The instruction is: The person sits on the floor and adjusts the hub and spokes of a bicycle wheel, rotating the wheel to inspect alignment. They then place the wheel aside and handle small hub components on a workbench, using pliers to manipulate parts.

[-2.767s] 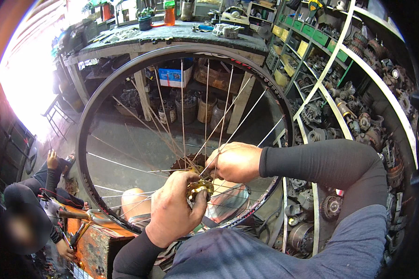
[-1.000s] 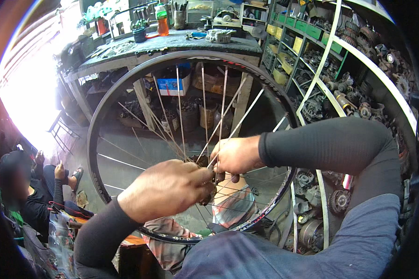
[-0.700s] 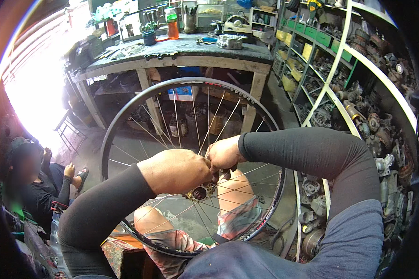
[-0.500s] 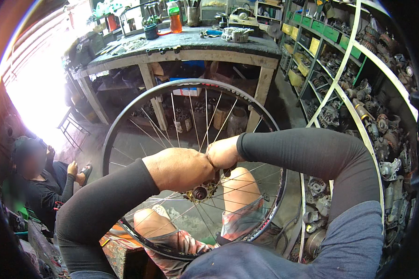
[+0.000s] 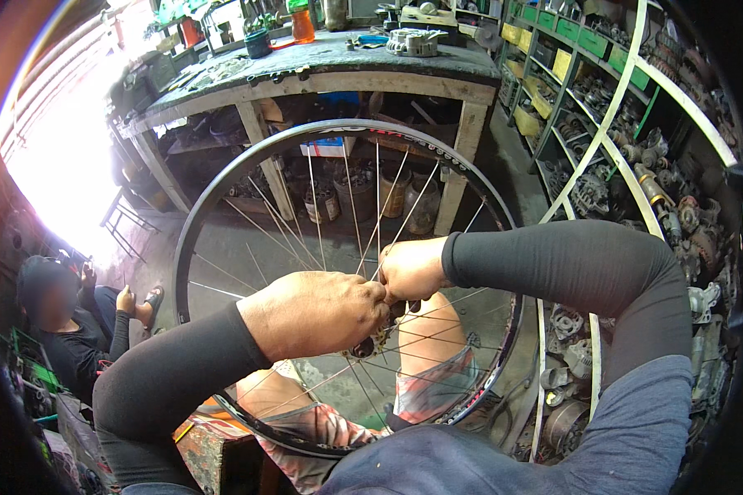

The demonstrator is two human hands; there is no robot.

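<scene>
Far left: seated co-worker (image 5: 78, 351) in black, near a thin-legged stool (image 5: 125, 221). A strip of grey floor (image 5: 158, 252) separates stool from wheel. Lower left: wooden box (image 5: 215, 450), its top edge meeting the wheel's outline. Behind, the workbench (image 5: 322, 59) runs across; its front edge lies beyond the wheel's top.

Centre: bare bicycle wheel (image 5: 339, 128), spokes (image 5: 379, 190) fitted, in front of the person, lower rim crossing the patterned shorts (image 5: 437, 384). Left hand (image 5: 318, 309) is curled over the spokes just above the hub (image 5: 362, 348); fingertips hidden, so cannot tell what it pinches. Right hand (image 5: 414, 268) adjoins it, fingers bent in among the spokes; its grip cannot be told either.

Right: floor narrows between rim and the rack (image 5: 605, 130) of metal parts; the right elbow overlaps the rack's edge in view.
</scene>
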